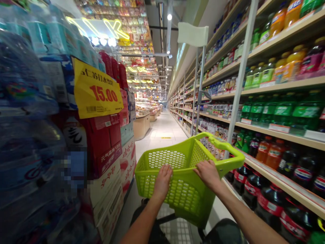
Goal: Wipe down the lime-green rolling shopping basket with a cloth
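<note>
A lime-green plastic shopping basket (157, 189) on a cart frame fills the lower middle of the head view. Nothing shows inside it. My left hand (163, 180) curls its fingers over the basket's near rim. My right hand (208, 173) grips the same rim further right, just below the thick green handle (223, 149). Both forearms reach in from the bottom edge.
Shelves of soda and juice bottles (279, 112) line the right side. On the left stand stacked drink cartons (109, 162) and wrapped water packs (22, 101) with a yellow 15.00 price sign (98, 88). A pale tiled aisle (162, 130) runs ahead toward display counters.
</note>
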Tool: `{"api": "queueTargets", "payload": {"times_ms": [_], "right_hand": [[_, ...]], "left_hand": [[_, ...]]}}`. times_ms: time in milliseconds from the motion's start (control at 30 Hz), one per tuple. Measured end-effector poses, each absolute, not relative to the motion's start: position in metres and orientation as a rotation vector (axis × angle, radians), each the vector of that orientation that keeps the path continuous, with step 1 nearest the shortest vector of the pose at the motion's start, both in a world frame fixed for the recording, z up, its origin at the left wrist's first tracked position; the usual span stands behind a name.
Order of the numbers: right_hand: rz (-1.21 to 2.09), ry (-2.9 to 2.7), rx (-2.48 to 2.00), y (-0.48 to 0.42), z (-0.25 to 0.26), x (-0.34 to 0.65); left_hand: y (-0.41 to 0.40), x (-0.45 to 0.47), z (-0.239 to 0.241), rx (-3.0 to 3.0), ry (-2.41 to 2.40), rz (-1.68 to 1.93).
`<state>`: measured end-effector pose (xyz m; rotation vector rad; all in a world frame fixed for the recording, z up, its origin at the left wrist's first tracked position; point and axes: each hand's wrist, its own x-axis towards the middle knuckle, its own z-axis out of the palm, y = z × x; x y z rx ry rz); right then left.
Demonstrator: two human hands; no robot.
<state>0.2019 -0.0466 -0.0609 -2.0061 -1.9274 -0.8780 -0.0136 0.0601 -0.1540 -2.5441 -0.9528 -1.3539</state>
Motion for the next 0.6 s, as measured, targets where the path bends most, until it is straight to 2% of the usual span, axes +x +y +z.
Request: {"api": "queueTargets", "payload": {"times_ms": [200,433,600], "right_hand": [[-0.884,-1.905,-1.943,-0.048,-0.066,0.198],[-0.961,-1.903,-1.929,-0.049,-0.067,0.202],[-0.953,-1.926,-1.899,-0.053,-0.066,0.209]], "left_hand": [[0.076,-0.06,-0.15,-2.34,-1.339,-1.411],[0.044,0.014,-0.138,-2.625,-0.942,-1.288],[0.07,-0.054,-0.139,-2.512,-1.219,-1.349]]}}
